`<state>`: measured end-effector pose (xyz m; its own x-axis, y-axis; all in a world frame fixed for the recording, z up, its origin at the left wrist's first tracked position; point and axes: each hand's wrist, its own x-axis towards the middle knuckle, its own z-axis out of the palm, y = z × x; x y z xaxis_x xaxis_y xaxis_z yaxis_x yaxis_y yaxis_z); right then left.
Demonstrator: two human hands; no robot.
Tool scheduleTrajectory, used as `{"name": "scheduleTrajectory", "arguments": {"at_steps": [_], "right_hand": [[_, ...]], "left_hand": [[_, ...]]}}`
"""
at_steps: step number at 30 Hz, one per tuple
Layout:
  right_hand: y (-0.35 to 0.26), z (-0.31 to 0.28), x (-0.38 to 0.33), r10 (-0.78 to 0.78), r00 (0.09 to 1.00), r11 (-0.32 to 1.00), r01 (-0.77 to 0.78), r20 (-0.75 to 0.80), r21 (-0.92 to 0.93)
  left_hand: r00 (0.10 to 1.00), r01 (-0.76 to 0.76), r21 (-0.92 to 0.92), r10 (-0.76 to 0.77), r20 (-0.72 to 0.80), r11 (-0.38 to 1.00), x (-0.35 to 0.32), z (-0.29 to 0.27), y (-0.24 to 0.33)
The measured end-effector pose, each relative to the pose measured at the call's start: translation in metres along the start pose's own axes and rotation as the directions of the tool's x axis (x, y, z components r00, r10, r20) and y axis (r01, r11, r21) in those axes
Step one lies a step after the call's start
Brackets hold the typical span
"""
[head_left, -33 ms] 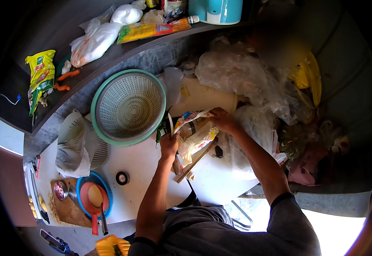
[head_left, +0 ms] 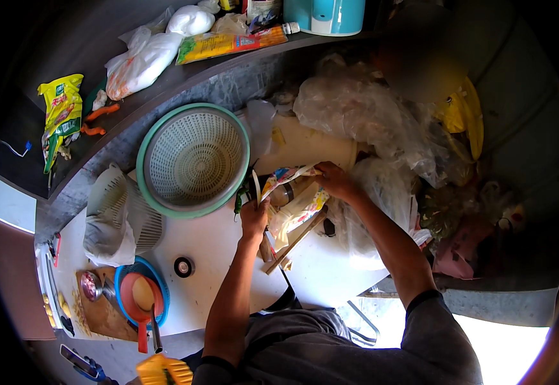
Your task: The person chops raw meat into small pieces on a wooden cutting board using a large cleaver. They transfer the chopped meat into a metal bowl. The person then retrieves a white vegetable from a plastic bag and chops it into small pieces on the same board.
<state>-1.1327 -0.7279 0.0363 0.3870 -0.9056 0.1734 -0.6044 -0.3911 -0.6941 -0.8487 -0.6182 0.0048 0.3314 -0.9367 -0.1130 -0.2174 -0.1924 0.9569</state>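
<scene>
A thin, pale bag with a colourful print [head_left: 297,218] is spread between my two hands above the white table. My left hand [head_left: 254,217] is closed on its left edge. My right hand [head_left: 336,180] pinches its upper right edge. Brownish shapes show in the gap between its edges, but I cannot make out what they are. A slim white strip [head_left: 256,185] stands up beside my left hand, next to some green chillies [head_left: 240,197]. Below the bag, a wooden strip [head_left: 295,245] lies slanted.
A green-rimmed basin with a pale colander [head_left: 195,160] stands left of my hands. Crumpled clear plastic bags [head_left: 369,115] crowd the right. Nearer left are a blue basket [head_left: 163,282] holding a pink pan [head_left: 132,287], and a dark round lid [head_left: 183,267]. A dark shelf [head_left: 228,64] curves behind.
A yellow slotted thing at the lower edge has shifted slightly left and down. My hands and the bag look unmoved.
</scene>
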Motion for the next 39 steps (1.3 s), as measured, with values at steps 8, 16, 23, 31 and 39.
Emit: {"name": "scheduleTrajectory", "arguments": {"at_steps": [8, 16, 23, 31, 39], "right_hand": [[0.009, 0.016, 0.001, 0.044, 0.999, 0.990, -0.047, 0.026, 0.130], [-0.006, 0.013, -0.001, 0.100, 0.994, 0.979, -0.105, 0.038, 0.176], [0.002, 0.013, -0.003, 0.106, 0.994, 0.976, -0.098, -0.034, 0.197], [-0.004, 0.013, -0.005, 0.107, 0.992, 0.977, -0.092, -0.069, 0.193], [-0.016, 0.010, -0.006, -0.015, 1.000, 0.952, 0.022, -0.026, 0.306]], "left_hand": [[0.997, 0.068, -0.086, -0.066, 0.026, 0.994, -0.010, -0.004, 0.000], [0.992, 0.123, -0.092, -0.121, 0.021, 0.988, -0.013, -0.008, -0.008], [0.989, 0.145, -0.168, -0.143, 0.028, 0.975, -0.010, -0.006, -0.015], [0.987, 0.156, -0.235, -0.144, 0.069, 0.959, -0.014, -0.005, -0.015], [0.974, 0.226, -0.284, -0.207, 0.098, 0.932, -0.032, -0.008, -0.008]]}}
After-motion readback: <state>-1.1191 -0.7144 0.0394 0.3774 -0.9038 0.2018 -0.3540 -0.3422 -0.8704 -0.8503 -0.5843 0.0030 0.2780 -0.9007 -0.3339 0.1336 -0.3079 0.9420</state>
